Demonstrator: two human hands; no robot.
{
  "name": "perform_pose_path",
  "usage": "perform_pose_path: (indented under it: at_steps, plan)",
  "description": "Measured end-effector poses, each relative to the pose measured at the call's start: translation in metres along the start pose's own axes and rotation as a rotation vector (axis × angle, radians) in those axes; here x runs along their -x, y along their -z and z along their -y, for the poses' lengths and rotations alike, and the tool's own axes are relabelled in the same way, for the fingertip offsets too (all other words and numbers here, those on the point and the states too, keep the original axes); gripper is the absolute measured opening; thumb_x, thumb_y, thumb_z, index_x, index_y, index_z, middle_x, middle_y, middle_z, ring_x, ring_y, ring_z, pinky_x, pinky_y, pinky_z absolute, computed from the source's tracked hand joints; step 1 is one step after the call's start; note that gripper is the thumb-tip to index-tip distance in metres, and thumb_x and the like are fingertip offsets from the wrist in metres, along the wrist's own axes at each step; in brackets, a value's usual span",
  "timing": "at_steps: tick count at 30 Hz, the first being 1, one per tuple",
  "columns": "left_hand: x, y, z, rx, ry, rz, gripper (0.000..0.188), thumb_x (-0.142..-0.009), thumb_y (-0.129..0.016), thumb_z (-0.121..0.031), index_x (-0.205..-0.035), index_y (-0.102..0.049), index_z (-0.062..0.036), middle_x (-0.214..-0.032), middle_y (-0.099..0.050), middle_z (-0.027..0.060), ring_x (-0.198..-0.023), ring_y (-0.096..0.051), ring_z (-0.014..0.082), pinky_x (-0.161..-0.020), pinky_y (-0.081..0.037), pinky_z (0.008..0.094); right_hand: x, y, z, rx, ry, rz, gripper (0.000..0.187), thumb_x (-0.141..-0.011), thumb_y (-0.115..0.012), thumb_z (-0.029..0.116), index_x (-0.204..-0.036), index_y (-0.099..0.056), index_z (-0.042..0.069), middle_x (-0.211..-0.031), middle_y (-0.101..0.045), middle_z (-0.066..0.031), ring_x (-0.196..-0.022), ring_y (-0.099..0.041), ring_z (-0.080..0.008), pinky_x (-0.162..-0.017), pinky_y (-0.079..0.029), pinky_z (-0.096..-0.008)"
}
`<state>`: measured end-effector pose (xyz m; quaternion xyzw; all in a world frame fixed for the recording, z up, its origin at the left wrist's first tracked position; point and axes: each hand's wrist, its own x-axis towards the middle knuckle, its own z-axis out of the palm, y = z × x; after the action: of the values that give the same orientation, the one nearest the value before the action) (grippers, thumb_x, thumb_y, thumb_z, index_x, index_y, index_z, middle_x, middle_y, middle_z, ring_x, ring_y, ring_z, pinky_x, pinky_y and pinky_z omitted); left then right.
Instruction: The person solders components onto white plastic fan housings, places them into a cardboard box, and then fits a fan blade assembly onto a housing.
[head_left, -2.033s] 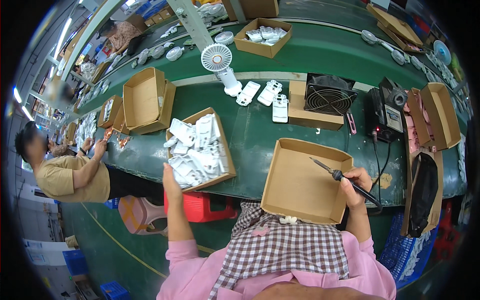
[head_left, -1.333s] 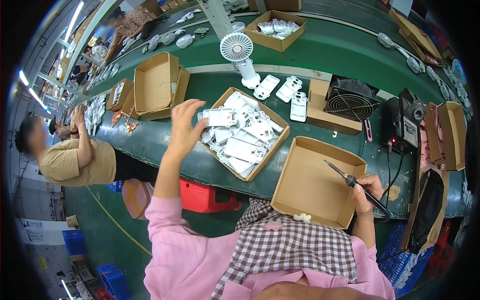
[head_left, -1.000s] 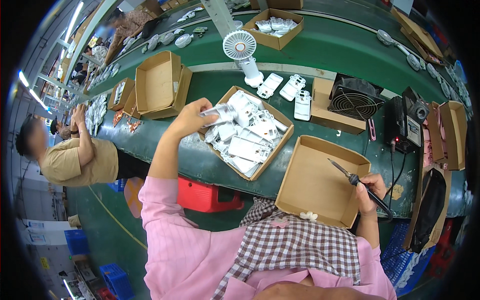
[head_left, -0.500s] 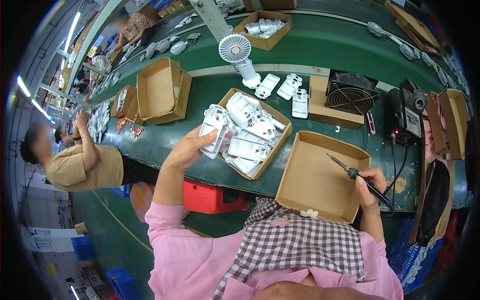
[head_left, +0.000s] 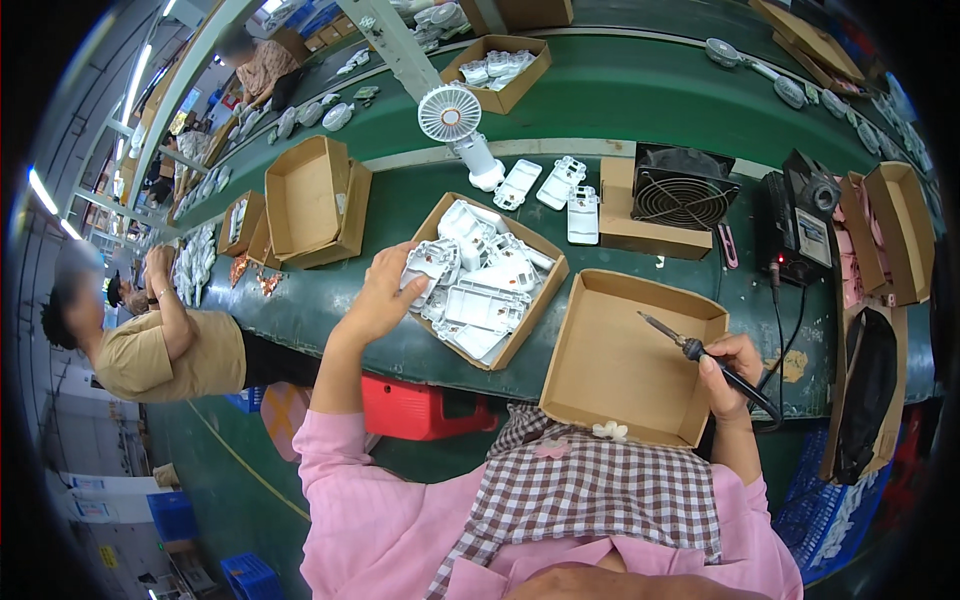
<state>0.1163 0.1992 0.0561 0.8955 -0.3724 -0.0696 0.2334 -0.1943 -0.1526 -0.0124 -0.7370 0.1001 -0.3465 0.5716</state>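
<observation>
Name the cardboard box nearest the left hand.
The box heaped with white casings, at the left hand; the shallow box beneath the soldering iron holds none.

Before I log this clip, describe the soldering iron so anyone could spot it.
At the edge of the green bench, find the cardboard box nearest the checked apron. Over its right side, the right hand holds the soldering iron, tip pointing up and left. Slim and black-handled, it stands apart from the white parts nearby.

No lettering could be read. A pale panel (head_left: 812,236) was noted on the black unit (head_left: 782,225); its print could not be resolved. A yellow sign (head_left: 108,556) was likewise illegible.
</observation>
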Motion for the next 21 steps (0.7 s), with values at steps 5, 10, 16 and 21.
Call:
perform_pose_path:
  at_steps: [5,10,16,21]
  plan:
    - [-0.002,0.003,-0.003,-0.158,-0.108,0.025,0.044,-0.085,-0.063,-0.022,-0.12,-0.047,-0.0006,-0.123,-0.047,0.0167,-0.12,-0.04,0.0343,-0.102,-0.032,0.0417,0.0,0.0,0.0,-0.012,0.026,0.006,0.024,-0.077,-0.072,0.019,-0.081,-0.055,0.002,-0.068,-0.059,-0.006,-0.057,-0.051,-0.0104,-0.053,-0.038,-0.0231]
    - [-0.01,0.003,-0.006,-0.074,-0.038,0.041,0.05,-0.08,-0.068,-0.023,-0.12,-0.046,-0.0011,-0.116,-0.046,0.0159,-0.112,-0.043,0.0344,-0.098,-0.034,0.0421,-0.002,0.0,0.0,-0.022,0.03,0.015,0.023,-0.077,-0.072,0.017,-0.081,-0.055,0.002,-0.068,-0.059,-0.0064,-0.057,-0.05,-0.0103,-0.053,-0.038,-0.023]
    - [-0.01,0.006,-0.005,-0.185,0.001,0.06,0.057,-0.079,-0.071,-0.022,-0.124,-0.045,0.0003,-0.113,-0.047,0.0182,-0.11,-0.045,0.0342,-0.096,-0.038,0.0402,-0.004,0.0,0.002,-0.028,0.016,0.033,0.021,-0.077,-0.071,0.015,-0.082,-0.055,0.002,-0.069,-0.057,-0.0057,-0.056,-0.049,-0.0095,-0.052,-0.037,-0.0233]
    - [-0.004,-0.004,-0.008,0.075,0.15,0.05,0.058,-0.082,-0.069,-0.025,-0.126,-0.044,0.0016,-0.12,-0.049,0.0222,-0.112,-0.045,0.0379,-0.097,-0.038,0.0414,-0.01,0.012,0.008,-0.216,-0.044,-0.234,0.018,-0.083,-0.063,0.016,-0.086,-0.05,0.004,-0.072,-0.05,-0.004,-0.05,-0.043,-0.0069,-0.046,-0.034,-0.0209]
